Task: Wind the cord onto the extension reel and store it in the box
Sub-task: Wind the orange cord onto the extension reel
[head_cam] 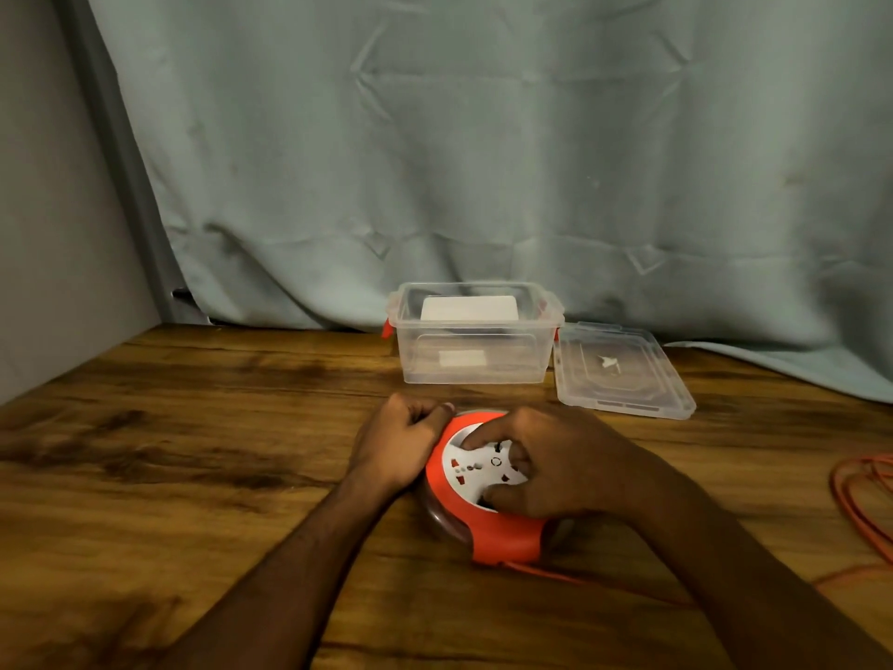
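The left hand [398, 440] curled against the orange extension reel [483, 495], apparently bracing it, while the right hand [546, 469] gripped its white socket face to turn it. Loose cord [865, 505] trailed right. The open clear box [476, 333] and lid [623, 372] waited behind on the wooden table [193, 452], before a pale curtain [483, 137].

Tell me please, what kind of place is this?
Probably a home room or a simple recording corner, not a workshop. A wooden table stands against a wall hung with a creased pale cloth, and a household plastic box sits on it.
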`<act>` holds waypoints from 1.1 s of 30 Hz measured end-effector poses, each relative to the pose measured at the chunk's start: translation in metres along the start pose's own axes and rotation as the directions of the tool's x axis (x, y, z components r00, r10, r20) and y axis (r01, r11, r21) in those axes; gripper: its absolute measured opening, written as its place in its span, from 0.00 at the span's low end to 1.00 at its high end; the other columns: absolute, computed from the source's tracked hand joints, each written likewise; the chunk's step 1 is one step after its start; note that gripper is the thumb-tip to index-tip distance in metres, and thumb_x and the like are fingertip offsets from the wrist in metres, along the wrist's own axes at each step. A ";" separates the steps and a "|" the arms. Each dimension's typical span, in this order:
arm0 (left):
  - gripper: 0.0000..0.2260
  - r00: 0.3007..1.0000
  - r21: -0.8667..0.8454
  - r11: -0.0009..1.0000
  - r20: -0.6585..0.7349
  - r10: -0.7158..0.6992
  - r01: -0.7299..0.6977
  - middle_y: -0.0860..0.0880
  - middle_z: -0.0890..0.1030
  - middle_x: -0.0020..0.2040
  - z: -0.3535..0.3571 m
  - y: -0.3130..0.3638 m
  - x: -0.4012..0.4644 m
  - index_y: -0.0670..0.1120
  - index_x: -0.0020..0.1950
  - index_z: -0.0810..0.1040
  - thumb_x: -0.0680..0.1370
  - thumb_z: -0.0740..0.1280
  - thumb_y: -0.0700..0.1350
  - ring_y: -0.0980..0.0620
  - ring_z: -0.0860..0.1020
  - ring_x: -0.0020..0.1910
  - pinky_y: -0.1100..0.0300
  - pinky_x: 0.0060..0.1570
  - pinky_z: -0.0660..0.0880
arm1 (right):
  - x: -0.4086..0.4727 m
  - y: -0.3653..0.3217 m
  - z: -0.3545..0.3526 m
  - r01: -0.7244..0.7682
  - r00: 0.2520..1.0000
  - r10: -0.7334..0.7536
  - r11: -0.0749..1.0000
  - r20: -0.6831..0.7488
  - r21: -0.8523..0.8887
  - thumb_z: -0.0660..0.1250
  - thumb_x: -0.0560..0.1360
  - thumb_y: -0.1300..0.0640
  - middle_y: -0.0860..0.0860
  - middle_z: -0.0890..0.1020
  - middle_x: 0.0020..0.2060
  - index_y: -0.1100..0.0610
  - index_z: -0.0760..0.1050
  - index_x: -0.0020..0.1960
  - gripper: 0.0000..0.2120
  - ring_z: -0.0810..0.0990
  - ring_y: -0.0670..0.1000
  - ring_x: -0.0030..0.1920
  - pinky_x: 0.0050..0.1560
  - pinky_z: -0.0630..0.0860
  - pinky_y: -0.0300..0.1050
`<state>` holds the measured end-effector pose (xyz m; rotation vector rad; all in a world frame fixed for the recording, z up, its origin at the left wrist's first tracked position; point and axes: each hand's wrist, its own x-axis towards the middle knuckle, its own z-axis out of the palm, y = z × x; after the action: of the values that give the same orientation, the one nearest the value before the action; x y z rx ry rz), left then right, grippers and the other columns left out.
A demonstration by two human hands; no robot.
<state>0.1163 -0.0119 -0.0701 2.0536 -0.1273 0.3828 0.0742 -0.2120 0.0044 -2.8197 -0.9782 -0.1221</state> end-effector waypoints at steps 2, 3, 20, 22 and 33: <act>0.24 1.000 0.001 1.000 0.007 -0.010 0.010 0.45 0.82 0.28 0.001 0.000 0.001 0.50 0.29 0.80 0.85 0.68 0.52 0.50 0.78 0.29 0.48 0.39 0.76 | -0.001 0.001 0.000 -0.027 1.000 0.027 1.000 -0.010 -0.006 0.71 0.68 0.33 0.40 0.80 0.50 0.38 0.73 0.69 0.30 0.78 0.45 0.53 0.46 0.67 0.40; 0.24 1.000 0.001 1.000 0.007 -0.009 0.009 0.45 0.80 0.27 0.001 0.000 0.001 0.49 0.28 0.79 0.83 0.68 0.54 0.51 0.76 0.29 0.48 0.39 0.75 | 0.000 0.001 -0.001 -0.051 0.998 0.051 0.999 -0.030 -0.009 0.71 0.67 0.31 0.39 0.80 0.48 0.38 0.75 0.68 0.31 0.77 0.45 0.52 0.46 0.66 0.40; 0.22 0.999 0.044 0.999 0.031 -0.023 0.021 0.48 0.84 0.29 -0.001 0.001 -0.002 0.47 0.33 0.82 0.82 0.65 0.57 0.48 0.81 0.30 0.44 0.42 0.81 | 0.017 -0.007 0.008 -0.319 0.932 0.289 0.941 -0.218 -0.116 0.60 0.73 0.27 0.42 0.76 0.39 0.48 0.71 0.41 0.23 0.75 0.46 0.44 0.46 0.70 0.44; 0.22 1.000 0.033 0.999 0.023 -0.021 0.021 0.47 0.82 0.29 0.000 0.001 -0.001 0.47 0.31 0.80 0.80 0.65 0.58 0.50 0.78 0.29 0.46 0.39 0.78 | 0.013 -0.005 0.004 -0.179 0.966 0.160 0.981 -0.204 -0.079 0.64 0.73 0.33 0.39 0.79 0.39 0.46 0.76 0.44 0.16 0.77 0.42 0.44 0.44 0.69 0.40; 0.25 1.000 0.001 1.000 0.009 0.017 -0.017 0.37 0.83 0.34 0.001 -0.003 0.000 0.38 0.38 0.81 0.77 0.64 0.60 0.37 0.80 0.32 0.39 0.43 0.79 | -0.003 0.004 -0.013 0.050 0.994 -0.054 0.998 0.091 0.047 0.74 0.70 0.40 0.13 0.63 0.31 0.36 0.75 0.67 0.26 0.71 0.36 0.32 0.33 0.60 0.32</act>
<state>0.1171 -0.0113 -0.0726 2.0571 -0.1498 0.3843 0.0742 -0.2189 0.0166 -2.7824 -1.0600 0.0232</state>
